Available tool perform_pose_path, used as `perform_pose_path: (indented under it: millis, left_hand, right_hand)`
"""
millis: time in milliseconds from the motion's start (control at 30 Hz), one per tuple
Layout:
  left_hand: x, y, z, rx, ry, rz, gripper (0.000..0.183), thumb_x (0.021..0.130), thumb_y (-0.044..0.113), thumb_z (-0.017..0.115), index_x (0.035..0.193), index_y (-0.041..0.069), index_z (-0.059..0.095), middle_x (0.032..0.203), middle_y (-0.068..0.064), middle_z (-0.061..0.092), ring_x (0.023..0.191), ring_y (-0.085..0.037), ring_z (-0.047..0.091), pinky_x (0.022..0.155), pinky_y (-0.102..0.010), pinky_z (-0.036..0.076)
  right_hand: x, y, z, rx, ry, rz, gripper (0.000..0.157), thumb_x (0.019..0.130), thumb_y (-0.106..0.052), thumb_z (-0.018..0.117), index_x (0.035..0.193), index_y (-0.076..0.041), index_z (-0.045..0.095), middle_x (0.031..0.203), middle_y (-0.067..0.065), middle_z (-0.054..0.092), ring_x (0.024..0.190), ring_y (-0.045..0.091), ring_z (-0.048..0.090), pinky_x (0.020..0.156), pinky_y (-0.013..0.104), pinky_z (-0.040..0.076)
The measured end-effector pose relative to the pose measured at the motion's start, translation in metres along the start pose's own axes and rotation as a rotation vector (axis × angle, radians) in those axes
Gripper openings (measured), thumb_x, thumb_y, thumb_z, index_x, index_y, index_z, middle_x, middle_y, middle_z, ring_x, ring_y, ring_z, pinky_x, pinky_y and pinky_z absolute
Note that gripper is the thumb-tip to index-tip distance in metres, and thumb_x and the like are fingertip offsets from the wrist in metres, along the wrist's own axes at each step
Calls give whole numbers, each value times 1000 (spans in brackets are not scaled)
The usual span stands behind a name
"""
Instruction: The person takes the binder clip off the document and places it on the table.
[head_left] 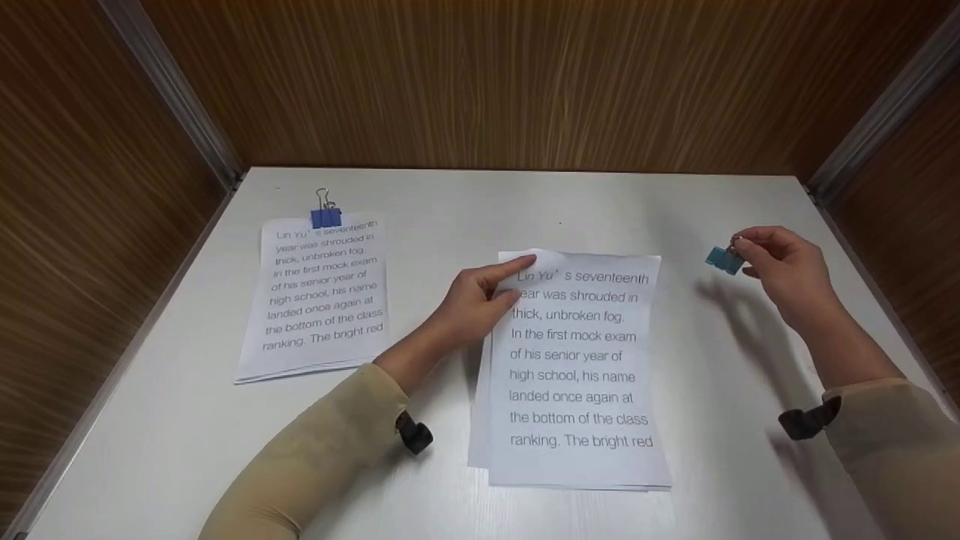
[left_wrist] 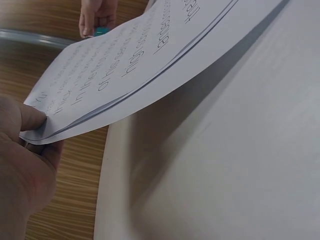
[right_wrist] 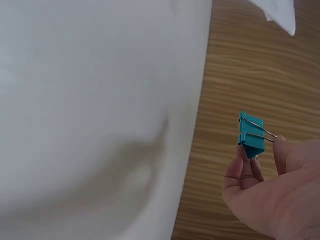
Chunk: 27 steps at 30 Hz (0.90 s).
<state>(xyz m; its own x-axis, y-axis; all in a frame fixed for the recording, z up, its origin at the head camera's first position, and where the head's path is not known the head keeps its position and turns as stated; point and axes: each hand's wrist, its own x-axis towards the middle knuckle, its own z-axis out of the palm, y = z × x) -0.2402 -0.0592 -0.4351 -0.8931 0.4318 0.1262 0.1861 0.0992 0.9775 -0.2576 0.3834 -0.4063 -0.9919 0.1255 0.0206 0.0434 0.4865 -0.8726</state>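
Observation:
My left hand point(head_left: 480, 296) pinches the upper left corner of a stack of printed sheets point(head_left: 577, 375). In the left wrist view, the thumb lies on the printed face of the sheets point(left_wrist: 125, 70), other fingers are partly hidden beneath, and the stack is raised off the table. The sheets are slightly uneven along the left edge. Off to the right, my right hand point(head_left: 787, 270) holds a teal binder clip point(head_left: 724, 259) in the air by its wire handles. The right wrist view shows the clip point(right_wrist: 252, 134) from the side, touching no paper.
At the left of the white table point(head_left: 450, 210) lies another printed stack point(head_left: 319, 300), with a blue binder clip point(head_left: 326, 217) on its top edge. Wood-grain panels point(head_left: 525, 82) enclose the back and sides. A black strap end point(head_left: 810, 420) hangs from the right sleeve.

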Motion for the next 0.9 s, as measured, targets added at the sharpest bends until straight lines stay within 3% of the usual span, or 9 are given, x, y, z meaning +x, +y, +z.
perform_pose_path:
  millis: [300, 533, 700, 800, 900]
  left_hand:
    - [1, -4, -3, -3, 15, 0, 57, 103, -3, 58, 153, 26, 60, 133, -1, 72, 81, -20, 74, 59, -25, 51]
    - [2, -5, -4, -15, 16, -9, 57, 103, -3, 58, 153, 24, 60, 133, -2, 72, 83, -20, 75, 60, -25, 52]
    - [1, -5, -4, -11, 11, -6, 56, 104, -3, 57, 154, 23, 59, 132, -2, 73, 85, -21, 77, 61, -24, 52]
    - [1, -6, -5, -5, 8, -7, 56, 104, -3, 56, 154, 22, 58, 132, -3, 73, 88, -22, 78, 63, -25, 53]
    - [2, -7, -5, -6, 10, -11, 57, 104, -3, 57, 154, 23, 59, 133, -3, 72, 89, -23, 78, 62, -25, 53]
  right_hand:
    - [2, 34, -6, -23, -9, 81, 51, 107, -45, 61, 141, -5, 59, 120, -13, 64, 111, 6, 58, 90, 12, 53]
    - [3, 47, -7, -42, -35, 133, 54, 106, -48, 63, 141, -6, 59, 120, -13, 62, 112, 9, 56, 89, 11, 52]
    - [5, 52, -9, -41, -60, 130, 51, 107, -43, 62, 141, -4, 59, 122, -9, 64, 110, 4, 58, 88, 11, 53]
    - [5, 54, -11, -86, -79, 134, 54, 108, -46, 60, 142, -4, 58, 125, -8, 64, 111, -1, 59, 92, 12, 52]
    - [4, 55, -12, -124, -85, 156, 60, 106, -54, 59, 143, -7, 59, 129, -5, 64, 114, 2, 59, 105, 24, 51]
